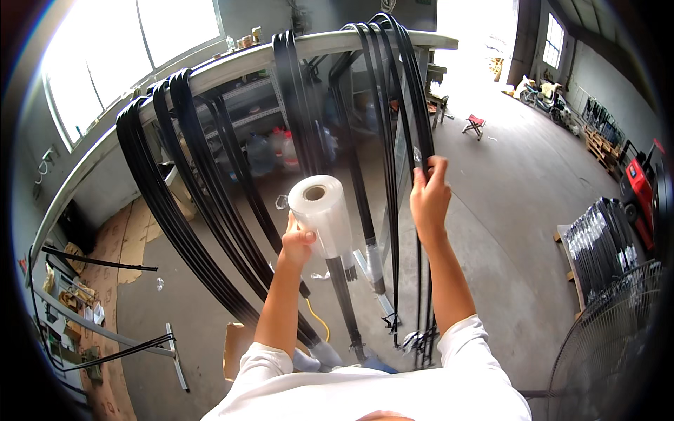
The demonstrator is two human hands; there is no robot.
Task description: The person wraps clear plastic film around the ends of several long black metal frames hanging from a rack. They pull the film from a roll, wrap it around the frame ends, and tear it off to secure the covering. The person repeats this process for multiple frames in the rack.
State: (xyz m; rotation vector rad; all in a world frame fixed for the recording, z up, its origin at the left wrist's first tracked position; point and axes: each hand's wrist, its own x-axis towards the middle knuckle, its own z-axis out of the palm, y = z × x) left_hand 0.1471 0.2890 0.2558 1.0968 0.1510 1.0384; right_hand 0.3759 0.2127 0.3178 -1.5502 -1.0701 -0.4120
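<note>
My left hand [298, 243] grips a roll of clear stretch film [322, 212] from below, held upright in front of me. My right hand [430, 194] is closed on the rightmost bundle of long black strips [395, 126], with a bit of clear film pinched at my fingertips. The strips hang draped over a grey horizontal rail [232, 67]. Several more black strip bundles [184, 203] hang over the rail to the left. Some bundles have their lower ends wrapped in clear film [374, 261].
A stack of wrapped black strips [601, 247] lies on a pallet at the right, beside a wire fan guard [609, 344] and a red machine [637, 184]. Water jugs [270, 151] stand behind the rail. Cardboard [130, 238] covers the floor at left. A red stool [474, 124] stands far back.
</note>
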